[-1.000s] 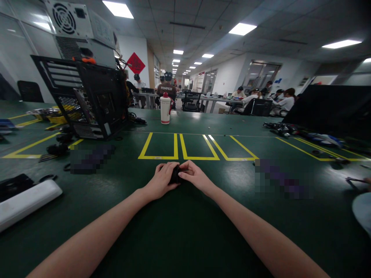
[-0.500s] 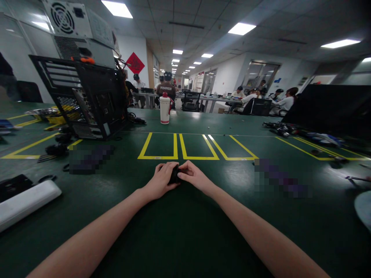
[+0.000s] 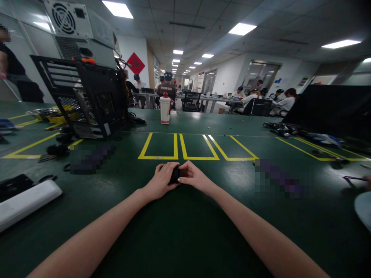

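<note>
My left hand (image 3: 164, 179) curls over a small black object (image 3: 175, 175), close to the green tabletop (image 3: 174, 239). Fingers lie across its top and the thumb runs along its near side, so much of it is hidden and I cannot tell its kind. From the other side, my right hand (image 3: 193, 177) brings bent fingers and thumb to the right edge of the same black object. Just beyond my hands, yellow tape outlines (image 3: 199, 158) mark the table.
At left stand an open computer case (image 3: 89, 100) with power supplies (image 3: 78, 23) on it, and a white bar (image 3: 29, 202). A white bottle (image 3: 165, 110) stands ahead. Cables (image 3: 282, 127) and a dark panel (image 3: 333, 112) are at right. Several people sit farther back.
My right thumb and fingers have parted slightly at the black object's edge. My left hand stays in place. At the far left, a standing person shows more fully.
</note>
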Tool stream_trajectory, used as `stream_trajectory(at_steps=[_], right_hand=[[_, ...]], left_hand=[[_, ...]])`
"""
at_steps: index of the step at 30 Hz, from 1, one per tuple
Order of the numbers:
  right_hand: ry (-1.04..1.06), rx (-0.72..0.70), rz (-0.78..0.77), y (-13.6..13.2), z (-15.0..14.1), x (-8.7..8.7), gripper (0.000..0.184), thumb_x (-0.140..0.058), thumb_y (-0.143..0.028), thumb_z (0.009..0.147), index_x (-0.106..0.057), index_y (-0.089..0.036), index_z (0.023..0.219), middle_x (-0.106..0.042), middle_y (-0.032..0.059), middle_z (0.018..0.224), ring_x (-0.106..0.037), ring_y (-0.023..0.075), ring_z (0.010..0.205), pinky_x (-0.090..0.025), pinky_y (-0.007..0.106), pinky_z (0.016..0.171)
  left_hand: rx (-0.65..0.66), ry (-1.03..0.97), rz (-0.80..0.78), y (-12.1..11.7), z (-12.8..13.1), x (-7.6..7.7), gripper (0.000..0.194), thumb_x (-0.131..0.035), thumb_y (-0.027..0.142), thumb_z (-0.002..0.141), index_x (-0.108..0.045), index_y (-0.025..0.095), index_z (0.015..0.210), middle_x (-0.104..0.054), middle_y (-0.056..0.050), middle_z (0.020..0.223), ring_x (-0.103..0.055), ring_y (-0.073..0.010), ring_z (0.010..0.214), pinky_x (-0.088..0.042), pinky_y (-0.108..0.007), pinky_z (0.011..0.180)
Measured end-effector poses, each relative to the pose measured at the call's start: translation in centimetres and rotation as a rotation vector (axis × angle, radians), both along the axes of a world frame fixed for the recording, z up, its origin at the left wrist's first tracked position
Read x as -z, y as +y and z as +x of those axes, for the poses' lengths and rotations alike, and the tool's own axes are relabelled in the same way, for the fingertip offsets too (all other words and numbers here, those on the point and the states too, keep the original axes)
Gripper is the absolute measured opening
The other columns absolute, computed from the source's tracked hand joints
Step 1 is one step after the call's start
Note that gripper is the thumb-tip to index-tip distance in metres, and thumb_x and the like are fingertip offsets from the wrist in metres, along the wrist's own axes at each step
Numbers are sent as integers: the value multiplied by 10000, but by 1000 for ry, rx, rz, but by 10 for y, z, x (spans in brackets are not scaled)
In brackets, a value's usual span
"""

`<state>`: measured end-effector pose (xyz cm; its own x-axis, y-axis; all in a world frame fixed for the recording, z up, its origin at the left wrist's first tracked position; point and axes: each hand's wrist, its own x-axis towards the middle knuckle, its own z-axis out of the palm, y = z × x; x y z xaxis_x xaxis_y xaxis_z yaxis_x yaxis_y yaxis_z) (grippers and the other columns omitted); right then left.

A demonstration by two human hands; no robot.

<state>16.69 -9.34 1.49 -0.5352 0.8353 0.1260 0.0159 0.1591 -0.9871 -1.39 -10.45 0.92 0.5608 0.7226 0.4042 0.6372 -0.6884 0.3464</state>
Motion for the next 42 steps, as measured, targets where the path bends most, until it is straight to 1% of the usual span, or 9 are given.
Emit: stream_trajectory(at_steps=[6,11,15,18,25,29,34,38,42], right_hand=[[13,63,36,2,-4,3,210,-584,-288,719,-480,-197,878,-521,1,906,-528,154,932,-408,363,873],[13,82,14,7,-5,7,262,-619,-260,684,-474,-192,891,-526,6,913,-531,148,916,-402,356,881],[7,16,-7,4,-2,4,319,-651,-222,646,-455,-199,897,-505,5,968,-536,170,946,-426,376,857],[3,-2,4,0,-1,2,365,-675,-200,616,-445,-212,900,-504,4,976,-526,182,977,-420,387,867],[-1,77,47,1,-4,4,195,-578,-278,721,-480,-202,871,-515,1,905,-534,159,923,-416,363,853],[-3,99,32,4,-4,4,243,-606,-254,698,-483,-204,902,-515,5,918,-528,149,921,-400,358,875],[13,13,-10,2,-2,1,300,-635,-213,668,-461,-205,911,-504,11,971,-534,165,939,-420,368,853],[7,5,17,1,-1,2,356,-674,-206,624,-452,-205,902,-498,3,958,-532,167,932,-427,361,838],[24,49,47,2,-3,5,243,-612,-289,693,-481,-198,877,-514,-3,895,-535,151,890,-421,341,828]], left_hand=[[-6,5,10,2,0,2,594,-569,239,743,-221,223,1223,-411,-90,1215,-388,-237,1130,-226,-466,969],[-9,2,33,2,1,3,570,-572,237,738,-242,222,1203,-422,-95,1201,-398,-246,1118,-247,-469,946],[-5,1,18,1,1,1,567,-561,236,745,-238,227,1210,-422,-92,1201,-395,-248,1120,-245,-468,947],[-9,3,5,1,1,1,573,-561,232,744,-235,224,1216,-420,-91,1201,-394,-247,1120,-235,-467,957],[-8,-1,4,1,1,2,586,-569,240,742,-229,220,1219,-419,-89,1203,-392,-239,1120,-225,-463,967],[-1,-3,9,1,0,1,569,-564,236,747,-237,220,1212,-416,-87,1207,-394,-235,1117,-227,-456,968],[-1,-4,12,1,0,1,577,-561,235,748,-229,219,1220,-413,-90,1211,-389,-239,1122,-225,-458,966],[-7,4,11,2,0,2,580,-565,231,744,-233,210,1219,-411,-100,1211,-388,-244,1122,-231,-461,958],[-2,1,16,2,0,2,584,-564,240,747,-227,215,1223,-406,-99,1218,-388,-242,1125,-230,-460,958]])
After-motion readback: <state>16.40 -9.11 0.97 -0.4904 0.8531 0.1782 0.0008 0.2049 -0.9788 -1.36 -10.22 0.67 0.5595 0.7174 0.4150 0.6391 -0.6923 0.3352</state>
